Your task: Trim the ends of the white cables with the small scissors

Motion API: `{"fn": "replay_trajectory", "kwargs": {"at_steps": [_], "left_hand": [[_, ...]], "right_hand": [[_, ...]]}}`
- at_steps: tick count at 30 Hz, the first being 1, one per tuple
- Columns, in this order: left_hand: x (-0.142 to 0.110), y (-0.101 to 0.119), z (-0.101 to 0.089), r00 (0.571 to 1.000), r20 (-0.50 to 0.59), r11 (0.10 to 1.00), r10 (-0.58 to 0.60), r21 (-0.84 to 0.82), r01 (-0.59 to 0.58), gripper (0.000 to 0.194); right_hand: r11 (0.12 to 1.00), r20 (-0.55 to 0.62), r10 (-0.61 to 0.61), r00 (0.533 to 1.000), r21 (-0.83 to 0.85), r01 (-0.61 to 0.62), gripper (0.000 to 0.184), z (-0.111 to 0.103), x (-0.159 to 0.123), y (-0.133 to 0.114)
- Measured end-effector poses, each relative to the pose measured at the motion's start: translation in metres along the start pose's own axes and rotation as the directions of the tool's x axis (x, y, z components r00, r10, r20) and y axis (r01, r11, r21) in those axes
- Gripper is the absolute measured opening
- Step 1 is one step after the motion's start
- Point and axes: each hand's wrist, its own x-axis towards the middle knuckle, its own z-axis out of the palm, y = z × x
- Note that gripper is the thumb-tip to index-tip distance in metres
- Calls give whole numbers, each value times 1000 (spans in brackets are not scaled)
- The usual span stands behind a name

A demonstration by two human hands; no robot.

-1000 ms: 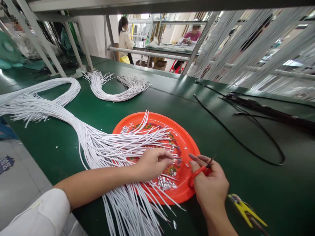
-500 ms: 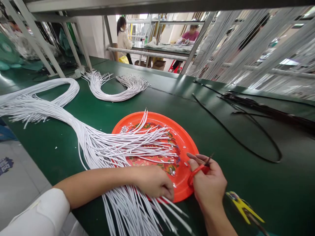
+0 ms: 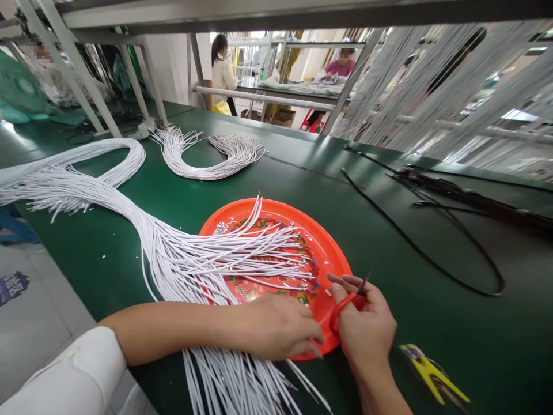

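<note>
My left hand (image 3: 287, 327) reaches over the front part of the red tray (image 3: 330, 248). Its fingers are slightly apart and point right and down, with nothing visible between them. In my right hand (image 3: 369, 323), at the tray's right rim, are red-handled scissors (image 3: 341, 308); their dark blades poke up past the fingers. White cords (image 3: 185, 248) with tipped ends fan across the tray in one bunch. A second group of cord ends (image 3: 242, 383) hangs below my left forearm. Small silvery bits (image 3: 222, 227) lie at the tray's back left.
Yellow-handled snips (image 3: 432, 372) lie right of my right hand on the green table (image 3: 302, 178). Black cords (image 3: 470, 193) stretch across the right side. Another white cord bundle (image 3: 207, 167) curves at the back. A metal frame (image 3: 259, 14) crosses overhead; people work beyond it.
My left hand came down from the cord ends over the tray to its front, closed there among the lower cords, and now has its fingers looser. My right hand stays nearly still with the scissors.
</note>
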Motion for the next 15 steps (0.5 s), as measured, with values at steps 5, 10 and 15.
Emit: {"fn": "replay_trajectory", "kwargs": {"at_steps": [5,10,15], "left_hand": [[5,-9,0,958,-56,916,-281,283,285,16],[7,-8,1,907,-36,882,-420,220,417,14],[11,-9,-1,910,-65,907,-409,77,413,18]], "right_hand": [[1000,1,19,1000,5,-19,33,0,0,0],[1000,-9,23,1000,-1,-23,30,0,1,4],[999,16,15,1000,-35,-15,27,0,-4,0]]}}
